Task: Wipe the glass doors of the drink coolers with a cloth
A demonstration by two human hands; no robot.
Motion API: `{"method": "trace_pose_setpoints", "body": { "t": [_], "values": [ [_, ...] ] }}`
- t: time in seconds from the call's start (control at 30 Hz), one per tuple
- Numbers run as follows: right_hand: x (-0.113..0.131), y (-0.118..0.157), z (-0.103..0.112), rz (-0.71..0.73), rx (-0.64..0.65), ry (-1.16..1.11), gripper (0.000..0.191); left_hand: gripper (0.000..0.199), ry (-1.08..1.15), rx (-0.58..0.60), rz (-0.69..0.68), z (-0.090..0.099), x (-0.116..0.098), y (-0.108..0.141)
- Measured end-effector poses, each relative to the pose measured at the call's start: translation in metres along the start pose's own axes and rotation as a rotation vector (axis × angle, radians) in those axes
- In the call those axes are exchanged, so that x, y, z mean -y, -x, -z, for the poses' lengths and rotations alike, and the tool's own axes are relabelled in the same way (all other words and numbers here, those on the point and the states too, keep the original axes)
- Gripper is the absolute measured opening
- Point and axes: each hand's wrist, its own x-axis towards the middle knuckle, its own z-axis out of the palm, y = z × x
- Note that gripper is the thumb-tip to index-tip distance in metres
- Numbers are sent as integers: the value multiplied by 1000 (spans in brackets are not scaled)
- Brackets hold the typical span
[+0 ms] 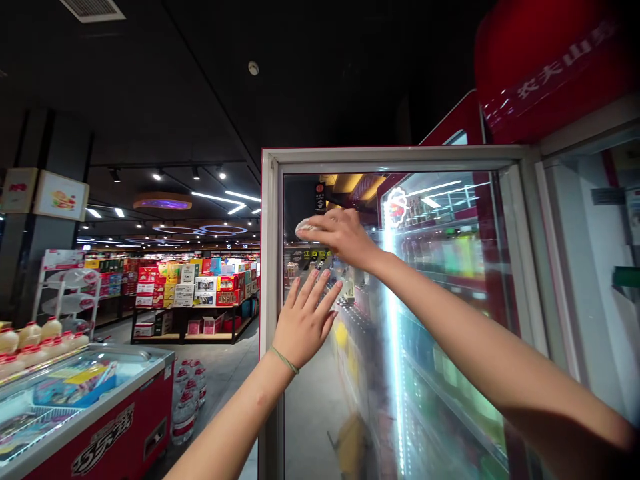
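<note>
Near the upper left corner of the glass door [273,287], the right hand [350,240] pressed a small white cloth [305,229] toward the pane. Its fingers were drawn together and lay over the cloth, which showed past their tips, a short way in from the door's left edge. How firmly they held it could not be told.

Lower down, also close to the left edge, the left hand [305,327] was open and empty, its fingers spread and pointing up at the pane. Whether its palm touched the glass was not clear. A thin green band [285,360] circled that wrist. The two hands were apart, the right one higher.

The door stood open, its pale frame edged in red, with lit shelves and a bright vertical strip of light showing in the glass. Beyond its right edge was the pale inside of a cooler [590,267], under a red canopy [545,67] with white characters.

Left of the door, a red-sided chest freezer [125,427] held packets under its clear top, and pale jugs [30,335] with red labels stood along its far edge. Large water bottles [184,417] were grouped on the floor just beside its right end. Farther back, a display shelf [185,339] carried stacked, colourful boxes [185,293], beneath a dark ceiling with white lights.
</note>
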Motion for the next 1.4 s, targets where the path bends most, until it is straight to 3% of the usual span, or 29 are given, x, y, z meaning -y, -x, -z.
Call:
{"method": "trace_pose_setpoints", "body": {
  "t": [0.1,0.2,0.33,0.43,0.57,0.7,0.83,0.97,1.1,1.23,1.4],
  "values": [
    [-6,12,3,-72,-59,16,52,60,3,9,4,0,0,0],
    [-10,25,5,-29,-28,-4,54,60,14,14,1,1,0,0],
    [-17,40,8,-188,-117,10,53,60,33,0,0,1,0,0],
    [-22,49,10,-136,-55,5,53,59,52,-9,2,1,0,0],
    [-29,62,15,-273,-120,63,50,59,75,-15,4,2,0,0],
    [-37,76,18,-213,-53,52,54,60,100,-19,8,3,-1,0],
    [-41,90,20,-359,-143,109,53,58,126,-23,29,3,-3,-2],
    [-45,105,23,-293,-42,121,58,57,144,-40,85,1,-9,-4],
    [-57,125,30,-559,-168,181,58,58,143,-57,123,0,-20,-9],
    [-66,151,36,-428,-73,110,57,61,122,-63,196,0,-34,-15],
    [-74,177,44,-526,-88,104,60,61,99,-110,210,-4,-41,-17]
  ]
}}
